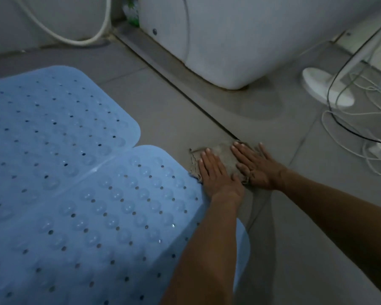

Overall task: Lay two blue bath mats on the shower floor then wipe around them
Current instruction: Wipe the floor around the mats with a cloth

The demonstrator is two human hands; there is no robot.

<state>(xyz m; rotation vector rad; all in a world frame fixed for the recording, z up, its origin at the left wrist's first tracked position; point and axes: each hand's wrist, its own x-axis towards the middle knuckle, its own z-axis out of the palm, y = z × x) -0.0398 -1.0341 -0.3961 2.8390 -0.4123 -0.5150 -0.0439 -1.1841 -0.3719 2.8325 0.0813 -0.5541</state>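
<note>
Two blue perforated bath mats lie flat side by side on the grey tiled floor: the far mat [53, 124] at the upper left and the near mat [101, 227] below it, their edges meeting. A frayed grey-brown cloth [223, 156] lies on the tiles just right of the near mat's corner. My left hand [217, 175] presses flat on the cloth's left part, fingers straight. My right hand [254, 165] presses flat on its right part, fingers spread.
A floor drain channel [163, 69] runs diagonally past the cloth. Beyond it stands a white toilet base [218, 40]. A white fan base [326, 89] and tangled cables [361, 119] lie at the right. A white hose [84, 38] hangs at the back left.
</note>
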